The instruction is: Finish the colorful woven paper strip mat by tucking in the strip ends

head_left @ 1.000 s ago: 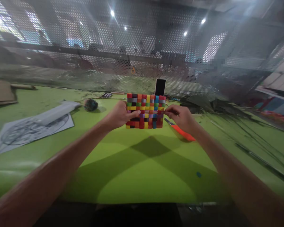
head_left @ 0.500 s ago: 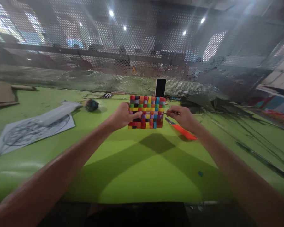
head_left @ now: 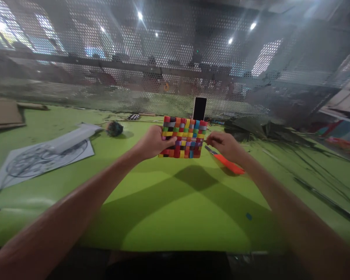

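Observation:
A woven piece of colourful strips [head_left: 185,144], checkered in red, yellow, blue, purple and black, is held up above the green table. My left hand [head_left: 153,143] grips its left edge, with the thumb lying across the front and the other fingers hidden behind. At the right edge, my right hand [head_left: 223,144] is closed in a pinch on a thin strip [head_left: 204,141] that sticks out level with the middle of the weave. Under and beside my right hand lies a knife with an orange handle [head_left: 229,165].
The green table [head_left: 151,217] bears a printed sheet with a plastic roll [head_left: 71,140] at left and a dark ball [head_left: 114,128]. A phone [head_left: 200,108] stands upright behind the weave, before a perforated screen [head_left: 116,85]. Dark long leaves [head_left: 251,129] lie at right.
The whole view has shifted slightly. The woven piece tilts a little more, its top leaning right. Both hands keep their places on it.

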{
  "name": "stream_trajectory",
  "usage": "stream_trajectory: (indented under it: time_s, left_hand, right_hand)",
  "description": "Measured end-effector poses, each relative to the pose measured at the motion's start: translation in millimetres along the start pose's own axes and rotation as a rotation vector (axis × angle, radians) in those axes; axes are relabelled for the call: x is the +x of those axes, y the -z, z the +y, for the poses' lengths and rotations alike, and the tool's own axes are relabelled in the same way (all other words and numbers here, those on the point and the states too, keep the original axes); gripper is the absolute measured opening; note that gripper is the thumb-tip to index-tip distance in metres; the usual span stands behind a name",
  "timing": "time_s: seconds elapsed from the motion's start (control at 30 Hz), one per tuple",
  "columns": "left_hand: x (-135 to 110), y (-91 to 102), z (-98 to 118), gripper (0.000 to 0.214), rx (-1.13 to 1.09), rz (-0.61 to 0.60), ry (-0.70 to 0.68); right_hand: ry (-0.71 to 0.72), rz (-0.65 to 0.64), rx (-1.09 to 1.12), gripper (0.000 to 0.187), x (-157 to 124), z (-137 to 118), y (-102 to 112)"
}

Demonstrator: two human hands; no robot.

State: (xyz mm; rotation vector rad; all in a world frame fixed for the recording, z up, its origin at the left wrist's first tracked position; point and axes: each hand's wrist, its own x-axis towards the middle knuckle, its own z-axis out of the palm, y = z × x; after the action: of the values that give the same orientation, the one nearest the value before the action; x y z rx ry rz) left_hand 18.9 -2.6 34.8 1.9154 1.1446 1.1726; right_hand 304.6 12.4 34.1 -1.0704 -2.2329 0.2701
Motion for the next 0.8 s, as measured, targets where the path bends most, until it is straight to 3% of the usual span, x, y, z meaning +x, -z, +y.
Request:
stream_trajectory:
  time_s: [0.23, 0.4, 0.57, 0.7, 0.8]
  left_hand:
    - [-3.1, -6.5, 9.1, 0.012, 0.009, 0.039, 0.037]
    - [-18.6, -7.1, -1.7, 0.014, -0.172, -0.02, 0.239]
    - [-45.0, -2.3, -34.5, 0.022, -0.41, -0.065, 0.43]
    - [-55.8, 1.2, -48.6, 0.019, -0.215, -0.153, 0.481]
    - [-59.8, 3.2, -47.1, 0.022, -0.104, -0.146, 0.564]
  right_hand:
    - [0.009, -0.002, 0.018, 0.025, -2.3, 3.3, 11.0]
    - [-0.015, -0.088, 0.009, 0.022, -4.3, -12.6, 11.9]
    - [-0.022, -0.235, -0.087, 0.027, -15.4, -27.6, -13.4]
    - [0.034, -0.254, -0.121, 0.026, -37.5, -25.8, -40.4]
    - [0.116, -0.188, -0.245, 0.037, -53.1, -24.4, -53.5]
